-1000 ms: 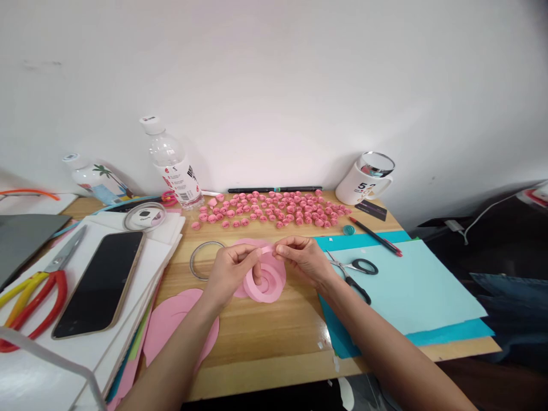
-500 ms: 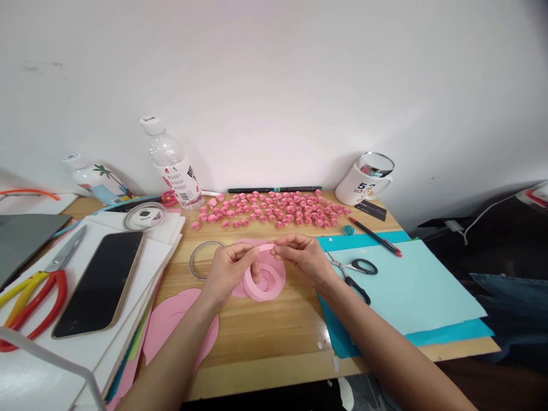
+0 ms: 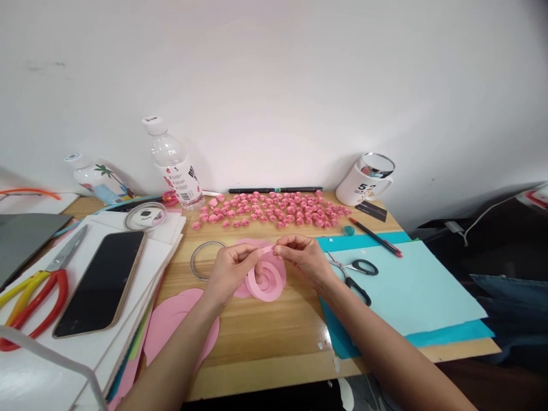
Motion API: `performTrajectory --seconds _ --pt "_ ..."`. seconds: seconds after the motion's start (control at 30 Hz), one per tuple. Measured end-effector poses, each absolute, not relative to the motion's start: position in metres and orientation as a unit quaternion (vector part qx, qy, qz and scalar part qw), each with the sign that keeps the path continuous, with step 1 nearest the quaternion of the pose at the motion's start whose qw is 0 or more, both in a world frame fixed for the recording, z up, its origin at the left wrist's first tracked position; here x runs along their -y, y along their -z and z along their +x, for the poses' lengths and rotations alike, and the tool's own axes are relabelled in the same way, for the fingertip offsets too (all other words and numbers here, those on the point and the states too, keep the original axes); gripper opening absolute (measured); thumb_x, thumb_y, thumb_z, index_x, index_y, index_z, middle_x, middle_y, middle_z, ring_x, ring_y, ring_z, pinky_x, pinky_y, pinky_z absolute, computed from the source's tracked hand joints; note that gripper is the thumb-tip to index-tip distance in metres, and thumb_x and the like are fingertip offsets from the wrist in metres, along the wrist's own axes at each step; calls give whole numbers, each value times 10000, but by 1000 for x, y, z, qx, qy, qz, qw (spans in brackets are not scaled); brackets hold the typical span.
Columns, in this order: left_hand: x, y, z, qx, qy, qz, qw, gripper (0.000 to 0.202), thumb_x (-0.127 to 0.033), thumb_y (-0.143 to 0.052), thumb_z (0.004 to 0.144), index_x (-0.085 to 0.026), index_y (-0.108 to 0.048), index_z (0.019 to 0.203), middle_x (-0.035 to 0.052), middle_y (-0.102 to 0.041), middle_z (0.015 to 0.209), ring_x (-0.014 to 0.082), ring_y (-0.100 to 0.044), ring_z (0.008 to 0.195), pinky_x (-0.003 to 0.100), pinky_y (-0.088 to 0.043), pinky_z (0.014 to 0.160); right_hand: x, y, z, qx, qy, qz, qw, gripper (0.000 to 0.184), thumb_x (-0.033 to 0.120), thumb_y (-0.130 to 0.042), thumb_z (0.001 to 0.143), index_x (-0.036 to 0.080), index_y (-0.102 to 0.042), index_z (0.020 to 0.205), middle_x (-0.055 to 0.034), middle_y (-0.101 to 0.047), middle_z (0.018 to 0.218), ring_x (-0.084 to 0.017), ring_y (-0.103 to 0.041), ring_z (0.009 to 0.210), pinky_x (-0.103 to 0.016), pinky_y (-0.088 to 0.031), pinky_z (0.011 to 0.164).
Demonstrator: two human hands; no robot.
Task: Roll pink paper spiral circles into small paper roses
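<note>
Pinching a pink paper spiral [image 3: 268, 295] with both hands, I had it in front of me over the middle of the worktop [image 3: 261, 348]. My left hand [image 3: 226, 271] was closed to a narrow pinch at the spiral's upper left, thumb pressed towards the curled index finger with the paper between, while another fingertip pointed down over the loop's opening. My right hand [image 3: 303, 258] was drawn in just as small, thumb and forefinger clamped on the band at the upper right, its other fingers bent. The hands were near each other but not touching, with a short stretch of the pink band running between their fingertips. I could not tell whether the spiral's lower edge touched the surface below.

More pink paper [image 3: 242, 291] lay partly hidden under it, and pink discs [image 3: 173, 319] overlapped beside my left forearm. A tape roll [image 3: 192, 264] lay just beyond my left hand; black-handled scissors [image 3: 363, 294] rested open on blue sheets [image 3: 423, 291] near my right. Beyond both hands, many small pink paper rolls [image 3: 291, 216] were spread out.
</note>
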State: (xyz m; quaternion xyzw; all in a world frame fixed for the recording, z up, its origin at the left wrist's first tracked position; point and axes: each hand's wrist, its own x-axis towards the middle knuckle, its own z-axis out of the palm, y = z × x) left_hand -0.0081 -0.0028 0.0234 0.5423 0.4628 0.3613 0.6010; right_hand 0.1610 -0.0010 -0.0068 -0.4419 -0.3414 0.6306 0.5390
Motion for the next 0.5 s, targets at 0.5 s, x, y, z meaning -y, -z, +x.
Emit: performTrajectory --seconds 0.5 --pt "2 -20 -9 -462 -372 542 595 201 -299 -585 805 -146 -653 692 -31 -575 501 80 -506 486 216 -421 589 0 5 162 315 -647 -429 546 191 255 -823 541 198 -726 697 -6 -725 722 -88 -633 631 -212 -508 669"
